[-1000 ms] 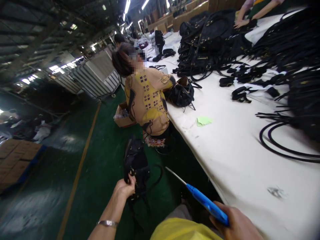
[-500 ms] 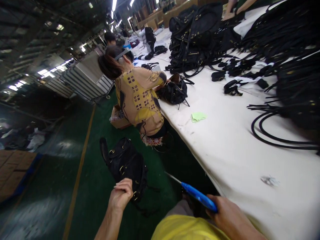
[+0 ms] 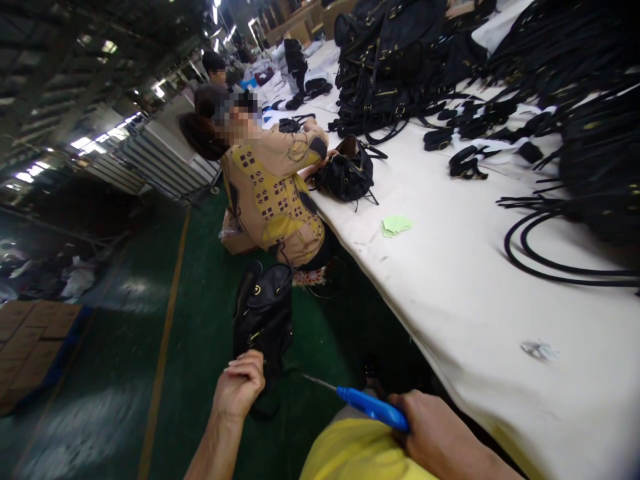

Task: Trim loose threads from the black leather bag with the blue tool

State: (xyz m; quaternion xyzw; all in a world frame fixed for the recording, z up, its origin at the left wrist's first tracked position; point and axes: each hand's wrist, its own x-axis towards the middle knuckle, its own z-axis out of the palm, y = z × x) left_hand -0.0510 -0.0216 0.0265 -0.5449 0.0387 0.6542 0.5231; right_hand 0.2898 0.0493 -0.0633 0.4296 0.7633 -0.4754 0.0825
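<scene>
My left hand (image 3: 241,388) is closed on the lower end of a black leather bag (image 3: 264,313) with gold fittings, which it holds out over the green floor. My right hand (image 3: 430,437) grips a blue-handled tool (image 3: 369,407); its thin metal tip points left toward the bag. Both hands are low, beside the near edge of the long white table (image 3: 465,293). My yellow garment fills the bottom centre.
A seated person in a yellow patterned top (image 3: 273,197) works on another black bag (image 3: 346,175) at the table. Piles of black bags (image 3: 395,67) and loose straps (image 3: 555,260) cover the far table. A green paper scrap (image 3: 396,225) lies nearby. Cardboard sheets (image 3: 27,340) lie on the floor at left.
The bag in my left hand has swung and turned, now hanging upright and nearer the seated person. My right hand with the tool has dropped lower and moved left.
</scene>
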